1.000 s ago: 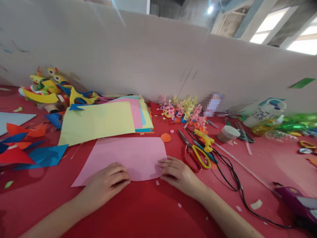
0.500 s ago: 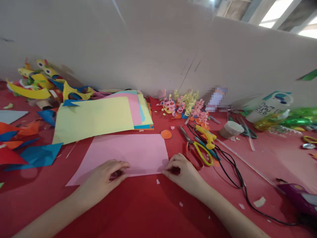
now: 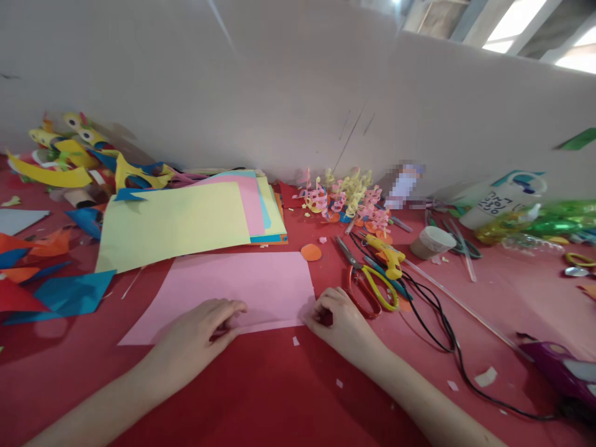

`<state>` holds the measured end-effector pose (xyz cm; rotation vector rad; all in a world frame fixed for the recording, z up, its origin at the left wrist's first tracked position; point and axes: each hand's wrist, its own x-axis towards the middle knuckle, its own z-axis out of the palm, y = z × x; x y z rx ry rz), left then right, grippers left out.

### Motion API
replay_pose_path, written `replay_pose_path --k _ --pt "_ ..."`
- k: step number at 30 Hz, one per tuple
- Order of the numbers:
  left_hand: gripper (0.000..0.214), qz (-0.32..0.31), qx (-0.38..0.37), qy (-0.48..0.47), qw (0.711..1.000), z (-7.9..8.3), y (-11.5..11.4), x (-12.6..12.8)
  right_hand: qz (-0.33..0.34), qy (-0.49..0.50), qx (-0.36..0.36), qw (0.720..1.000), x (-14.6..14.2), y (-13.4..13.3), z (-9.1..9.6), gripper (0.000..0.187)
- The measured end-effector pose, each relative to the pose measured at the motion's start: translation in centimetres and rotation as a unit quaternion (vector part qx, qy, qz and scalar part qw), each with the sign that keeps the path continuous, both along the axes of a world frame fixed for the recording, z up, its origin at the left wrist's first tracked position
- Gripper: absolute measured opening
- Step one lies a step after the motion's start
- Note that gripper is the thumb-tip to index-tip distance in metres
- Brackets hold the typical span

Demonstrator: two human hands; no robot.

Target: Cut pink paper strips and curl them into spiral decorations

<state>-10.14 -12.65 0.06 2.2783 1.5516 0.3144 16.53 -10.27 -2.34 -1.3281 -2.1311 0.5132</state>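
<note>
A pink sheet of paper lies in front of me on the red table, its near edge slightly raised. My left hand rests over the near edge, left of the middle; its fingers lie on the sheet and the thumb is apart from them at the edge. At the near right corner, my right hand has thumb and fingertips closed together on the paper. Just right of that hand lie scissors with one red and one yellow handle loop. An orange paper disc sits beyond the sheet's right corner.
Behind the sheet is a stack of coloured paper, pale yellow on top. A yellow glue gun with a black cord, a paper cup and a purple tool are to the right. Curly paper pieces stand near the wall.
My left fingers have lifted and spread slightly away from the thumb. My right hand keeps its place at the corner. The whole view has shifted a little.
</note>
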Motion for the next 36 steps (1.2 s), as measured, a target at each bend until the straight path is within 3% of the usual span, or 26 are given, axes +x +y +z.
replay_pose_path --k 4,7,18,22,26,29,36 --pt "0.049 -0.125 0.035 0.045 0.990 0.6 0.1 0.2 0.006 -0.002 0.012 1.000 -0.1 -0.1 0.0 0.019" --pt "0.063 -0.168 0.032 0.057 0.984 0.6 0.3 0.3 0.003 0.007 -0.008 1.000 -0.1 -0.2 0.3 0.018" --pt "0.059 -0.166 0.024 0.085 0.982 0.6 0.4 1.0 0.086 0.039 -0.044 0.995 0.9 -0.2 1.0 0.030" --pt "0.056 -0.168 0.027 0.102 0.980 0.9 0.4 1.3 0.094 0.041 0.026 0.994 0.9 -0.6 1.2 0.034" --pt "0.052 -0.171 0.030 0.100 0.980 0.8 0.4 1.3 0.169 -0.062 0.115 0.977 -0.1 -1.3 1.2 0.032" --pt "0.053 -0.175 0.040 0.095 0.979 0.7 0.4 1.3 0.201 -0.112 0.127 0.965 -0.7 -1.6 0.9 0.035" --pt "0.059 -0.178 0.037 0.102 0.978 0.6 0.4 1.3 0.188 -0.138 0.121 0.965 -0.7 -1.4 0.9 0.032"
